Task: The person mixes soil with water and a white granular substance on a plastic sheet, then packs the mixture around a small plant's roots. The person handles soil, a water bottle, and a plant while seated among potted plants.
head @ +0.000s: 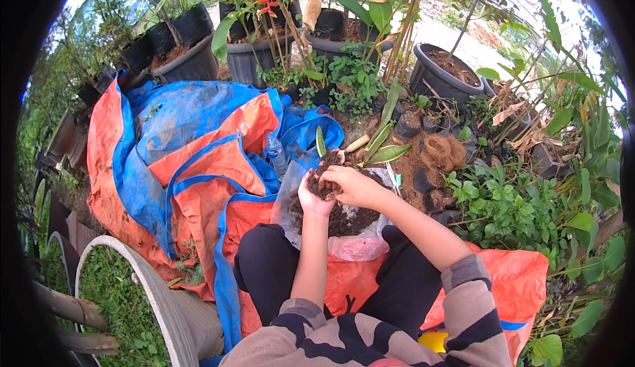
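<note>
My left hand [315, 197] is cupped, palm up, around a clump of dark soil [322, 184]. From the right, my right hand [350, 184] reaches over it, its fingers bent into the same soil. Both are above a clear plastic bag [287, 203] that lies spread between my knees with more dark soil [353, 222] in it. Just beyond the bag are variegated snake plant leaves [389, 153] and a tool's wooden handle [357, 143]. A thin white item with a green part [398, 179] stands at the bag's right edge.
An orange and blue tarpaulin [198, 119] lies bunched at left and under me. A plastic water bottle [275, 153] rests on it. Black plant pots [446, 77] stand beyond, with coconut fibre [442, 152] at right. A curved concrete edge [149, 277] is at lower left.
</note>
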Demonstrator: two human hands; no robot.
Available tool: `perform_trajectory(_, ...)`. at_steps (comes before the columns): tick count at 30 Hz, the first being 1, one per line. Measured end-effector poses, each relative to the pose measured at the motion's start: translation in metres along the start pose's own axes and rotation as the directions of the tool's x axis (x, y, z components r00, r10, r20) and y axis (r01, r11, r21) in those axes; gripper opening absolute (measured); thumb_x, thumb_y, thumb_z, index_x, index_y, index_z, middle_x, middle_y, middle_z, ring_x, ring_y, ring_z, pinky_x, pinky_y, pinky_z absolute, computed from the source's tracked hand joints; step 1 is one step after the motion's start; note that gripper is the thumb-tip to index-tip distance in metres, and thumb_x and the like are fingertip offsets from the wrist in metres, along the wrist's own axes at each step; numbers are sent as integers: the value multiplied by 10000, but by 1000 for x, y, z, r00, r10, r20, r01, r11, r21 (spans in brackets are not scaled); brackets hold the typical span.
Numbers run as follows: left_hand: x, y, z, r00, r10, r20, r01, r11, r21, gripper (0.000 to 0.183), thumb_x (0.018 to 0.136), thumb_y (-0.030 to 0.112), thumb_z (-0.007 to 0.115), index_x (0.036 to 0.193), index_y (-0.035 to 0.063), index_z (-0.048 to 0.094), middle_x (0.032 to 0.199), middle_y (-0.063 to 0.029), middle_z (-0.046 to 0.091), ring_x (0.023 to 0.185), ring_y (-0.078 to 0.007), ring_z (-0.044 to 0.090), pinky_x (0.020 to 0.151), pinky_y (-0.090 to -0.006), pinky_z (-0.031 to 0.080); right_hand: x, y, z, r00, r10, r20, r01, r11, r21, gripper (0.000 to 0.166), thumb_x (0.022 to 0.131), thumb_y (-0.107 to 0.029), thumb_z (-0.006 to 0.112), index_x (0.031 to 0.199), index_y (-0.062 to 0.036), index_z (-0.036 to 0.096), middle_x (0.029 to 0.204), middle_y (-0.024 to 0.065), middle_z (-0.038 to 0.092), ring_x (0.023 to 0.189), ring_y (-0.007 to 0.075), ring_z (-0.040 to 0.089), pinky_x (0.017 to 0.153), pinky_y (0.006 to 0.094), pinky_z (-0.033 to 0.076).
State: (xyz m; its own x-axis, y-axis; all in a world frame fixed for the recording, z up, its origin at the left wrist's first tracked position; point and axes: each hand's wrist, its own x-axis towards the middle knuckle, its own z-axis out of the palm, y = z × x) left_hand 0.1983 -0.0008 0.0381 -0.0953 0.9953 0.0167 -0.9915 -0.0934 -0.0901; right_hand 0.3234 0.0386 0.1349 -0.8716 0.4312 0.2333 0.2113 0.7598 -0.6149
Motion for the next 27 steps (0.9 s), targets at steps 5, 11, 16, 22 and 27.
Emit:
perform_trajectory(5, 6, 11, -1, 994, 2, -111, -5, 1000, -27, 241, 907, 218, 422, 989, 74, 596, 1067, -131, 645, 908, -262, 628, 780, -383, 515, 1, -9, 6, 996, -26, -89, 14, 992, -129, 249, 680, 50, 574, 907, -24, 646, 966, 142, 593, 931, 338, 605, 808, 420, 492)
perform_trajectory(11, 3, 6, -2, 999, -29, 16, 30, 999, -38, 332, 930, 228, 391, 1103, 20, 583, 1118, -157, 626, 982, -287, 615, 839, -396, 507, 2, -6, -6, 1000, -20, -10, 17, 977, -212, 271, 692, 20, 584, 925, -67, 691, 972, 121, 615, 913, 328, 620, 804, 406, 498)
perform_trajectory(16, 1, -5, 5, 990, -119, 75, 117, 993, 32, 347, 980, 275, 373, 1100, 17, 571, 1110, -135, 618, 1002, -253, 618, 862, -393, 510, 7, -10, -13, 989, -73, -132, 38, 967, -251, 240, 713, -27, 618, 926, -89, 708, 1085, 69, 600, 1009, 274, 592, 829, 386, 501)
perform_trajectory(22, 2, -1, 8, 981, -150, 123, 143, 988, 63, 441, 1000, 353, 343, 1149, -9, 546, 1122, -139, 609, 1006, -246, 608, 896, -397, 492, 10, 0, 0, 991, -108, -82, 59, 888, -456, 159, 755, -89, 638, 895, -99, 714, 968, 73, 604, 958, 258, 586, 826, 371, 495)
perform_trajectory(27, 0, -5, 18, 995, -87, 43, 80, 988, 129, 368, 990, 305, 380, 1119, 7, 552, 1074, -123, 622, 992, -222, 614, 879, -376, 501, 12, 3, -9, 983, -14, -184, -24, 979, -202, 196, 716, -70, 624, 890, -110, 705, 921, 67, 589, 935, 245, 602, 777, 367, 514)
